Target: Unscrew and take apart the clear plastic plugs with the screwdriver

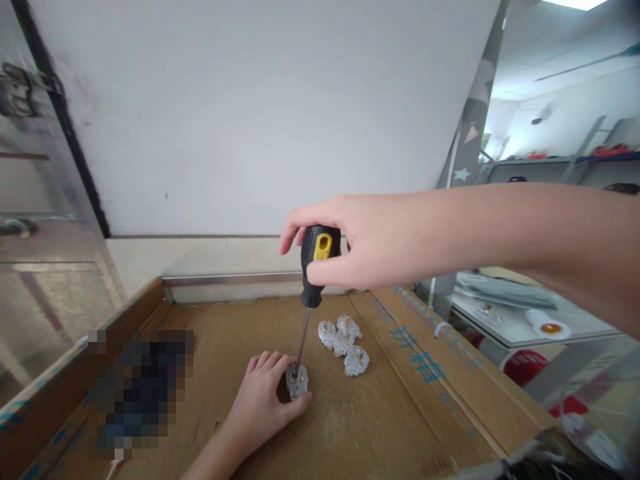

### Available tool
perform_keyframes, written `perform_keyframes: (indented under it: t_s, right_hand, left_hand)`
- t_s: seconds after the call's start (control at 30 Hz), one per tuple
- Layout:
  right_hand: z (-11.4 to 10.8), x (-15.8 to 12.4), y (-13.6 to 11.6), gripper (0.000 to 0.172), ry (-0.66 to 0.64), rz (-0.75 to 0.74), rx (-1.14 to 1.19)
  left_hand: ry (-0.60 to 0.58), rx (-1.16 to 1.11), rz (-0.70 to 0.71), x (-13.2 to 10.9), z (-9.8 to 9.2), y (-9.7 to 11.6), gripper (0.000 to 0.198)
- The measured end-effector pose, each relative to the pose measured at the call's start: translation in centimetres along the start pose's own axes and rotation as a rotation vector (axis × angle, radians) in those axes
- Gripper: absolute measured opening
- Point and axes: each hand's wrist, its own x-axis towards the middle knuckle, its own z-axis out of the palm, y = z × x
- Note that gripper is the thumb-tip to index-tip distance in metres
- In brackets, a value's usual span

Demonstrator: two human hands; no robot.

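My right hand (pixel 333 243) is wrapped round the black and yellow handle of a screwdriver (pixel 313 287), which stands nearly upright with its shaft slanting down. The tip meets a small clear plastic part (pixel 298 383) with brass-coloured metal bits inside. Pressed on the cardboard, that part is pinched between the thumb and fingers of my left hand (pixel 267 393). Just right of it lie several similar clear plastic pieces (pixel 345 340) in a loose cluster. Whether the tip sits in a screw is too small to tell.
Brown cardboard (pixel 225 333) with raised sides covers the work surface. A pixelated dark object (pixel 147 380) with a cable lies at the left. Behind stands a white panel (pixel 275 120). At the right, a white table (pixel 530 333) carries a roll of tape (pixel 550 328) and plastic bags.
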Motion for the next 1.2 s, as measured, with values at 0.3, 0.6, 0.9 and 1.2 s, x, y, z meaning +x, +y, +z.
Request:
perform_keyframes:
  t_s: [0.3,0.6,0.9,1.2]
  right_hand:
    - [0.6,0.3,0.7,0.02,0.064,-0.045,0.117]
    - [0.4,0.0,0.0,0.02,0.045,-0.034,0.082]
    - [0.7,0.3,0.4,0.021,0.104,-0.054,-0.085]
    - [1.4,0.1,0.2,0.026,0.161,-0.124,0.007]
  left_hand:
    - [0.019,-0.009,-0.001,0.2,0.2,-0.2,0.026]
    - [0.004,-0.094,0.042,0.1,-0.3,-0.1,0.02]
    - [0.026,-0.131,0.047,0.1,0.1,-0.6,0.019]
    - [0.043,-0.136,0.04,0.0,0.1,-0.8,0.019]
